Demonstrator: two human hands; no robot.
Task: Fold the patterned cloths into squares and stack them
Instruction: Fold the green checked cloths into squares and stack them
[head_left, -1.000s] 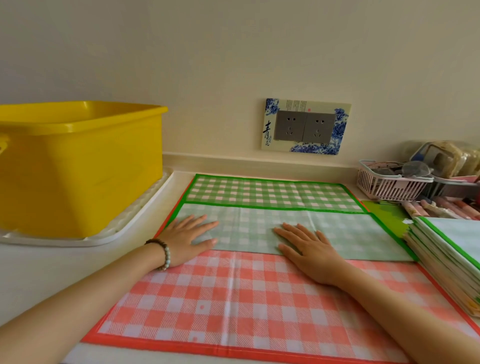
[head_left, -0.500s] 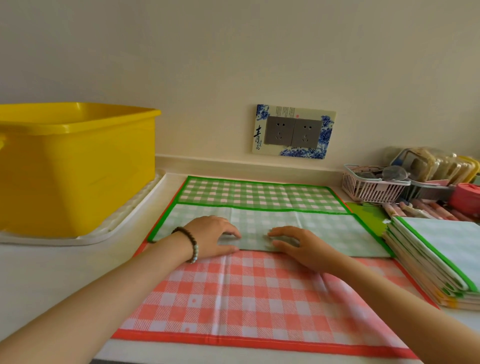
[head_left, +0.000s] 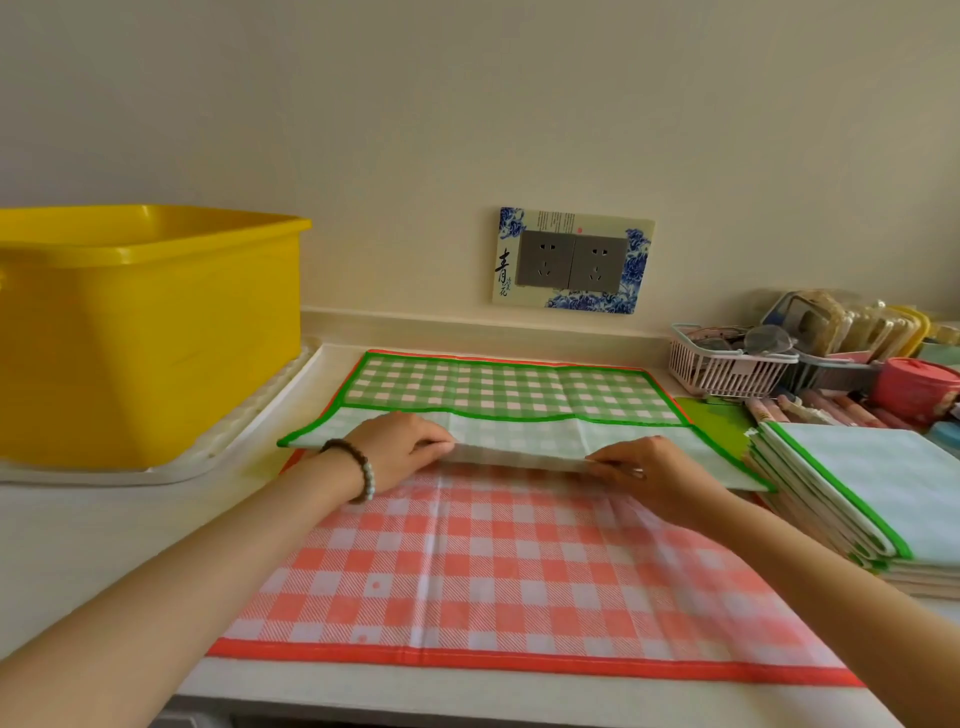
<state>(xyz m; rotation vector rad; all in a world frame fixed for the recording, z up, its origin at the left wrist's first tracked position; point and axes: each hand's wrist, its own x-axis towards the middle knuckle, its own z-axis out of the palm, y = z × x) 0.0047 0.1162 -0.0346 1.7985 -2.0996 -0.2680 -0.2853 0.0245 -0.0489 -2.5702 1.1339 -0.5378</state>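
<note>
- We have both hands on the green checked cloth (head_left: 498, 389), which lies across the far half of the red checked cloth (head_left: 493, 561) in the middle of the counter (head_left: 78, 545).
- The left hand (head_left: 400, 447), a beaded bracelet (head_left: 358, 467) on its wrist, curls its fingers round the green cloth's near folded edge, left of centre.
- The right hand (head_left: 649, 467) pinches that same edge further to the right.
- Between the two hands we see the edge raised a little off the red cloth. The near flap shows its pale reverse, and the brighter check lies flat behind it.
- The red cloth is spread open, its border running along the counter's near side.
- On the right, just beside the green cloth's corner, sits a stack of folded cloths (head_left: 857, 483) with a green-bordered one on top.
- Over on the left, a yellow tub (head_left: 145, 332) stands on a white tray (head_left: 249, 431).
- On the wall behind there is a double socket (head_left: 571, 260), and at far right a pink basket (head_left: 727, 369) among clutter.
</note>
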